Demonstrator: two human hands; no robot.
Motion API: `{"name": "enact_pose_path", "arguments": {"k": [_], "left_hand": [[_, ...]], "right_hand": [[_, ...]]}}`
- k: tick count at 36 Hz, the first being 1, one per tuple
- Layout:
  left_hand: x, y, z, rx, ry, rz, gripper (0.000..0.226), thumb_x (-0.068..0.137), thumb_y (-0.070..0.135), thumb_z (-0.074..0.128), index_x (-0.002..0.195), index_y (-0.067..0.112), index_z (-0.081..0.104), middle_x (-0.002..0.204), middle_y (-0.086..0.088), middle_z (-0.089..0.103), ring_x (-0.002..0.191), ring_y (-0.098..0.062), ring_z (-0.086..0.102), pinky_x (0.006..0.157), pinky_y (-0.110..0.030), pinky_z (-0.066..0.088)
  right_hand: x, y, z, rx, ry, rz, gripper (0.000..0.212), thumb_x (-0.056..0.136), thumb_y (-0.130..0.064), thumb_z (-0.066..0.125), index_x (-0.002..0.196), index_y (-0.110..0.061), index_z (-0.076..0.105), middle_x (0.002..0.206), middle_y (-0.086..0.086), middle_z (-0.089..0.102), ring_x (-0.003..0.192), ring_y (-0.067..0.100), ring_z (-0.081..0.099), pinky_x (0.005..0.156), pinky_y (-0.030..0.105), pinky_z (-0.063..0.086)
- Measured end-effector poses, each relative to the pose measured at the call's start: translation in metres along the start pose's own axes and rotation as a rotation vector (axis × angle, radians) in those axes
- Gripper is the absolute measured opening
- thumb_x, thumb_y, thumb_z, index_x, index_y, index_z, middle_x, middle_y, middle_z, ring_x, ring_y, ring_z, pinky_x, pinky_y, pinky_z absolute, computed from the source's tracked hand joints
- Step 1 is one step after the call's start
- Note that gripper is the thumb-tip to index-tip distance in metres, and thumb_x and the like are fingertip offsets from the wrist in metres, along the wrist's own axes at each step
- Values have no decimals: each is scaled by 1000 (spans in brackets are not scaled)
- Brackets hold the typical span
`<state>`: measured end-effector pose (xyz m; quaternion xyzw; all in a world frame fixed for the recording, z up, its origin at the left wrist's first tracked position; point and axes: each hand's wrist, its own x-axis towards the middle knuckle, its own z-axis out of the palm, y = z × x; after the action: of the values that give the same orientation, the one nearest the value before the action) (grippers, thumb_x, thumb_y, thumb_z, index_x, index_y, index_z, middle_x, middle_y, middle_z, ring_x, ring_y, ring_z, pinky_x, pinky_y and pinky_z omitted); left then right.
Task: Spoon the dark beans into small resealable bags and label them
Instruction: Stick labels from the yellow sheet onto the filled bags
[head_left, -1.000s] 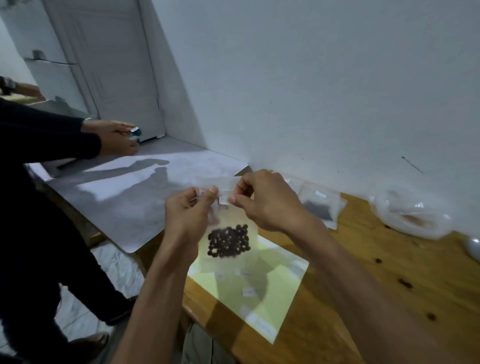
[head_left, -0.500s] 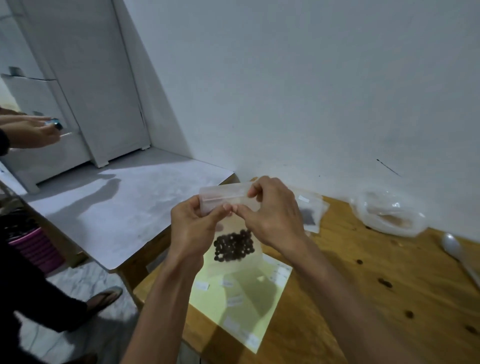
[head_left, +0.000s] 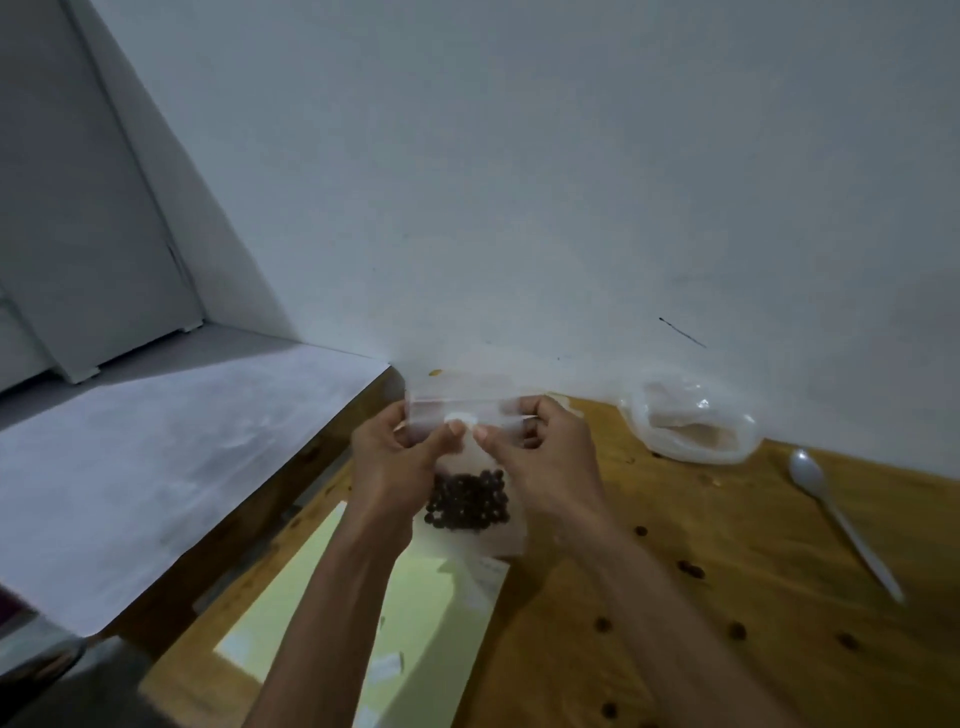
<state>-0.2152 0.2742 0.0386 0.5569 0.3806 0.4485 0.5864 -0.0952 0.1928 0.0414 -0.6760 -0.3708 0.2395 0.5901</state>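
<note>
Clear resealable bag (head_left: 467, 415) held up over the wooden tabletop (head_left: 727, 597), dark beans (head_left: 467, 501) pooled at its bottom. Pinched along the top strip by left hand (head_left: 387, 467) and right hand (head_left: 545, 462), fingers clamped on plastic. Below, yellow label sheet (head_left: 415, 597). Farther right, white plastic spoon (head_left: 836, 519) and crumpled plastic bag (head_left: 691, 421) near the wall.

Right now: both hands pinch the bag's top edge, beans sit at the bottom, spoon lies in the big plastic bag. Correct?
Not quite. In the head view the spoon lies on the wooden table, apart from the big plastic bag. The rest holds.
</note>
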Motion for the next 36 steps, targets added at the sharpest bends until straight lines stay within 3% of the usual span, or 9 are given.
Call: {"name": "enact_pose_path", "arguments": {"k": [4,10,15,19,24,26,30,33,36], "left_hand": [[22,-7,12,29,23,-42,22,78,8,82,96,13,73,84,-3,78,84,-24,75,77,-43,62],[51,-12,31,94,18,-35,36,75,17,86,107,13,70,96,-3,77,92,-24,74,86,-50,59],[67,-11,40,278,-7,33,76,73,18,88,137,20,48,121,0,61,103,-17,63,77,-29,56],[78,-19,44,412,-19,89,85,74,19,87,145,22,40,135,-1,56,110,-15,56,85,-31,50],[82,-27,38,564,5,114,84,78,30,85,148,21,39,146,-5,51,128,-21,52,91,-32,49],[77,-31,28,601,-6,118,78,80,34,83,146,21,43,145,-4,53,128,-20,52,91,-32,49],[52,-39,1,717,-28,180,61,82,36,80,136,21,55,137,0,59,117,-7,51,87,-27,42],[32,-45,-20,810,-38,172,57,83,40,77,134,25,57,139,1,56,124,-16,52,99,-39,49],[18,-48,-34,879,-55,123,59,82,51,70,134,27,56,140,1,53,117,-21,57,94,-43,54]], "right_hand": [[2,12,-15,-100,-164,41,54,88,-16,73,132,-33,47,102,-10,62,89,4,62,68,17,53],[24,26,-25,-46,-102,62,48,88,-10,73,126,-32,52,102,-6,64,91,7,64,66,25,60],[48,30,-20,-39,-8,54,48,86,-14,76,124,-31,54,100,-8,64,92,10,65,73,36,63],[71,34,-13,-59,94,75,47,85,-18,78,125,-28,55,98,-9,64,88,7,63,72,37,63],[99,40,-3,-98,156,108,42,83,-16,80,117,-25,56,94,-6,64,77,5,60,55,16,45],[108,46,2,-113,182,151,42,82,-15,82,115,-22,57,95,-2,68,76,7,62,55,19,47],[116,58,11,-261,218,187,54,81,-23,82,126,-21,51,113,8,66,94,23,65,73,32,56],[115,61,15,-412,193,200,61,86,-23,76,138,-20,43,120,10,62,95,23,59,66,28,50],[111,63,19,-547,178,163,59,89,-22,73,139,-18,44,129,10,59,111,28,57,83,37,55]]}}
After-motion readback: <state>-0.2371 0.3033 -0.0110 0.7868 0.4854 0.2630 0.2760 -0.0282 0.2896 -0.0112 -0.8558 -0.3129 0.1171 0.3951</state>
